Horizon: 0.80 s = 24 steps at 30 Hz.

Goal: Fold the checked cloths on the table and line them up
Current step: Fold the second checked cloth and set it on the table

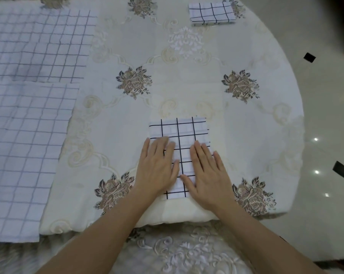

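A white cloth with a black check [184, 133], folded into a narrow rectangle, lies near the front edge of the table. My left hand [157, 167] lies flat on its left half and my right hand [208, 175] lies flat on its right half, fingers straight and pointing away from me. A second folded checked cloth [211, 12] sits at the far right of the table. Two unfolded checked cloths lie flat at the left, one at the back [38, 44] and one nearer to me [22, 155], overlapping slightly.
The round table wears a cream tablecloth [187, 80] with embroidered flowers. Its curved edge runs down the right side, and beyond it is a glossy tiled floor [325, 115] with small black squares.
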Each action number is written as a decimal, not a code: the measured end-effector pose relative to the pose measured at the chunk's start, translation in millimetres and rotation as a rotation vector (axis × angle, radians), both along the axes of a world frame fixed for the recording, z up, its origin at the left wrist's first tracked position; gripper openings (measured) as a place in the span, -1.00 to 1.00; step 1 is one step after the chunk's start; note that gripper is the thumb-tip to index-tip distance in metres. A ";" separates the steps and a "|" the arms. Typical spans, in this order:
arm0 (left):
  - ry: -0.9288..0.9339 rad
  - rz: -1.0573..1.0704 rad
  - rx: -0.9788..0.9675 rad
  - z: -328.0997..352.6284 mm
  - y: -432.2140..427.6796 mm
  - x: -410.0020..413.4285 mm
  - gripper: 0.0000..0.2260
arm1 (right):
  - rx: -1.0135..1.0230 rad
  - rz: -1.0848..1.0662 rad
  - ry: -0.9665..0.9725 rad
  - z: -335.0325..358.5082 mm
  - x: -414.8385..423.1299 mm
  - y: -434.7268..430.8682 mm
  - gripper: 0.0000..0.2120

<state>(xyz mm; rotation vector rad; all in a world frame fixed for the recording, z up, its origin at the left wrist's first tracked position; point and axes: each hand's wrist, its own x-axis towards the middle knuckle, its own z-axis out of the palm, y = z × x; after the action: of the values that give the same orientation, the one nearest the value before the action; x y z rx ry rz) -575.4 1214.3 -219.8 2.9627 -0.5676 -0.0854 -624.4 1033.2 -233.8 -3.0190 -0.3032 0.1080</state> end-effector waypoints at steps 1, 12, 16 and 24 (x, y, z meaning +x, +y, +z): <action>0.018 0.005 -0.008 -3.1 -6.0 10.1 -0.47 | 0.003 0.000 0.000 0.7 0.3 0.2 -0.27; 0.052 0.076 0.033 -19.2 14.4 39.9 -0.29 | 0.042 -0.040 0.023 14.1 6.4 6.1 -0.30; 0.069 0.076 0.029 -18.5 13.5 39.5 -0.30 | 0.121 -0.152 -0.033 31.6 57.0 40.1 -0.37; 0.048 0.077 0.021 -22.3 14.9 40.7 -0.28 | 0.054 -0.018 0.031 -2.5 85.0 5.0 -0.24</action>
<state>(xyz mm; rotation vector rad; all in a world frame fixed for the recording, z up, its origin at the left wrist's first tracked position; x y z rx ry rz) -534.7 1229.2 -242.0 2.9904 -0.4487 -0.1550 -539.3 1038.2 -236.3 -2.9627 -0.2722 0.1426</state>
